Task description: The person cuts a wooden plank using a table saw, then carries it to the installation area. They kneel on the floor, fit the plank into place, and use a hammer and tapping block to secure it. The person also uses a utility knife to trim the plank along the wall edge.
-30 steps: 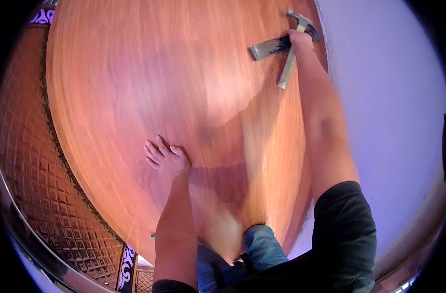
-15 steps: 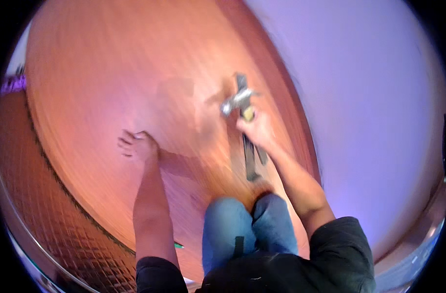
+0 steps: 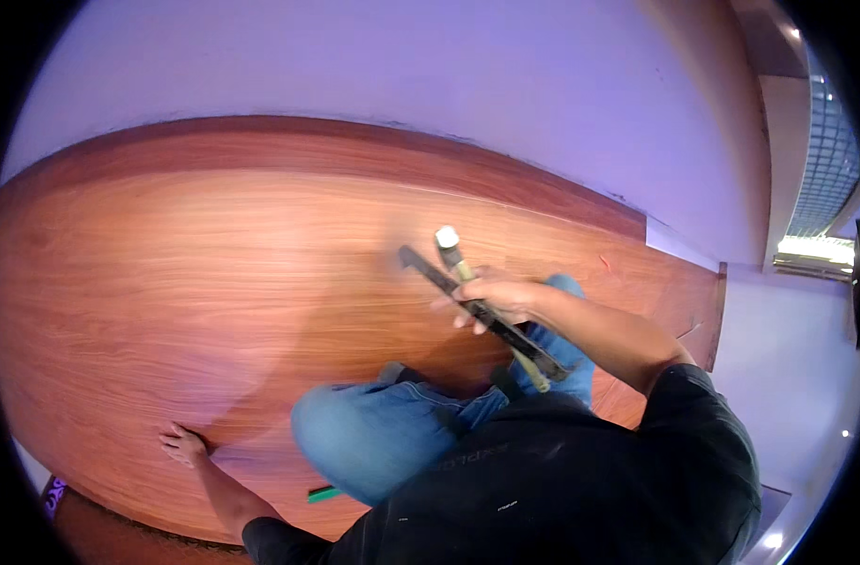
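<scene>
A seated person (image 3: pixel 562 471) on a wooden floor (image 3: pixel 157 282), two tools in the right hand (image 3: pixel 500 294).
One dark bar (image 3: pixel 512 332), its upper end blurred, and one hammer (image 3: pixel 451 252), its handle partly hidden, cross inside the clamped right hand, sticking out at both sides. The left hand (image 3: pixel 183 444) rests palm down on the floor, well apart from them. One green strip (image 3: pixel 322 493), partly covered by a leg (image 3: pixel 354 428), is unidentifiable.

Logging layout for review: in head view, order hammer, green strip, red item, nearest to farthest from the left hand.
1. Green strip: right of the left hand.
2. Hammer: farther right, in the right hand.
3. Red item: farthest right.
</scene>
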Demonstrator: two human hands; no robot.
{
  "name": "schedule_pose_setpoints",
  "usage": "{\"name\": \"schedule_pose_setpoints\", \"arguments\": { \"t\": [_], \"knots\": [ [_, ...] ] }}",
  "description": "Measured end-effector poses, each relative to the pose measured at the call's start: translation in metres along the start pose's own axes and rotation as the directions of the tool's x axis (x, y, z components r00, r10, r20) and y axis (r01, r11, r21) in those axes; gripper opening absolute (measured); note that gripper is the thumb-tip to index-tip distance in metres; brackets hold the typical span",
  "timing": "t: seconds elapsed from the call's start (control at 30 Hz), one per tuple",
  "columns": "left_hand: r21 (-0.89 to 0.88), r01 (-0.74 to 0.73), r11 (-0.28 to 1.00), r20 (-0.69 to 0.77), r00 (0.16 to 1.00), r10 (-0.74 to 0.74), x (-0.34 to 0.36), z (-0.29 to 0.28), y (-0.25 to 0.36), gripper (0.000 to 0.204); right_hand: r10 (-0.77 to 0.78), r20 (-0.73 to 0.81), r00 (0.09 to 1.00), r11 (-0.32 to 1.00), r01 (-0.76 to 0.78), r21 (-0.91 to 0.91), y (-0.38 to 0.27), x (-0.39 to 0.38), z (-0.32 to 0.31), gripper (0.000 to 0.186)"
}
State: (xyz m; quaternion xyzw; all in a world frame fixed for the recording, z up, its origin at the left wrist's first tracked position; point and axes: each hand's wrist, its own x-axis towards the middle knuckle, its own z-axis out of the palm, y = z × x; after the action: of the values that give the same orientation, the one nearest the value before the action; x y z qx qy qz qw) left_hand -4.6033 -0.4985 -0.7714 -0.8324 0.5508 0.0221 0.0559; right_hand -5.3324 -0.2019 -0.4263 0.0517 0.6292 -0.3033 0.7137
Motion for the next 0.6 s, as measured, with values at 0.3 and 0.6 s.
{"name": "schedule_pose_setpoints", "arguments": {
  "t": [0.3, 0.6],
  "knots": [
    [-0.714, 0.054, 0.698, 0.467, 0.78, 0.416, -0.197, -0.022, 0.116, 0.049, -0.132, 0.336, 0.933, 0.981, 0.073, 0.182, 0.126, -0.046, -0.123, 0.033],
    [-0.709, -0.525, 0.472, 0.541, 0.025, 0.84, -0.346, -0.144, 0.404, 0.047, -0.438, 0.085, 0.895, 0.674, 0.264, 0.69, 0.213, -0.017, -0.168, 0.025]
  ]
}}
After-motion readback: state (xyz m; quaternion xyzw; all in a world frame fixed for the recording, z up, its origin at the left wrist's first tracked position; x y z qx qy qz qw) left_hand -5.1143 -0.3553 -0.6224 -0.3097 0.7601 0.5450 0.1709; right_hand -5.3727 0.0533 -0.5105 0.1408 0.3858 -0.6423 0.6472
